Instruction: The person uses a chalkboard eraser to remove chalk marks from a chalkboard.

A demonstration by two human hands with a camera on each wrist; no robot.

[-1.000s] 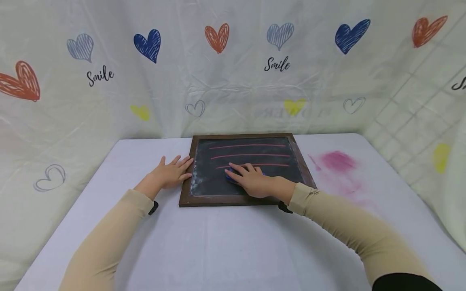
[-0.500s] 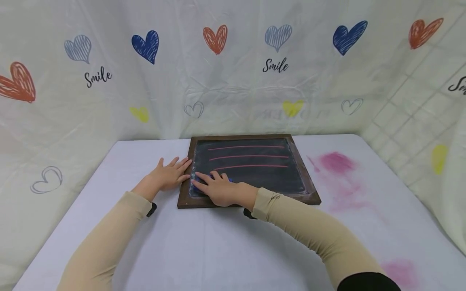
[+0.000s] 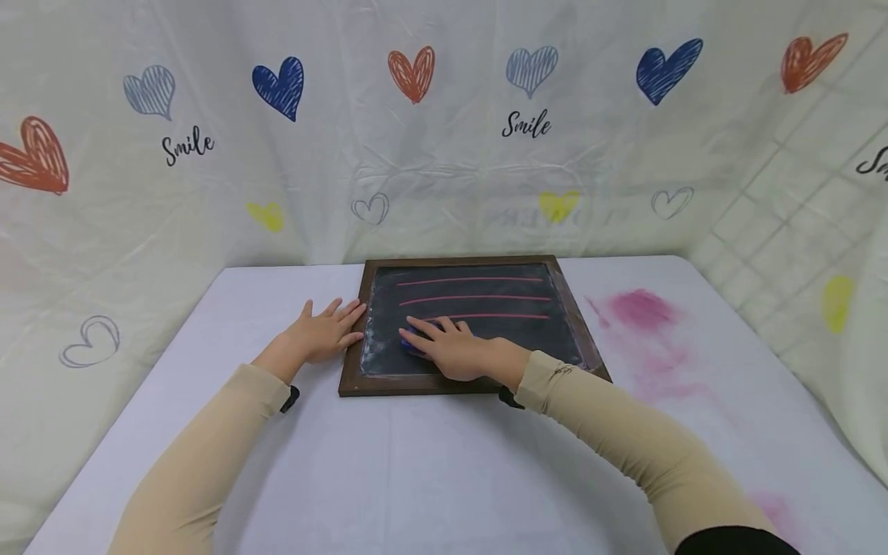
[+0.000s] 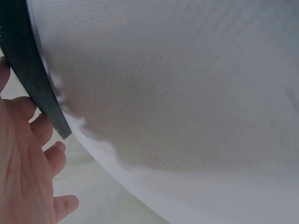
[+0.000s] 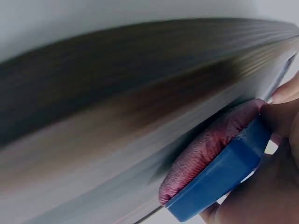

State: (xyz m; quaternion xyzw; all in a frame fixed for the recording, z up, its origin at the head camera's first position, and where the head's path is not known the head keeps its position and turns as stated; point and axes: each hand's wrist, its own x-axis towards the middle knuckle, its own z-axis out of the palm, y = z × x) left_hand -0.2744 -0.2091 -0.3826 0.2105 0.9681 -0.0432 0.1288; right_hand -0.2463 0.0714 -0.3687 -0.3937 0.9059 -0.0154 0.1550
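In the head view the right hand point(image 3: 454, 351) is covering most of the blue eraser point(image 3: 409, 341). In the right wrist view the chalkboard point(image 5: 117, 116) is appearing blurred.

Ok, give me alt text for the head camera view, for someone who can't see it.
A person's right hand presses a blue eraser onto a wood-framed chalkboard bearing three pink chalk lines, while the left hand lies flat against the frame's left edge. The board lies on a white table with pink chalk smudges.
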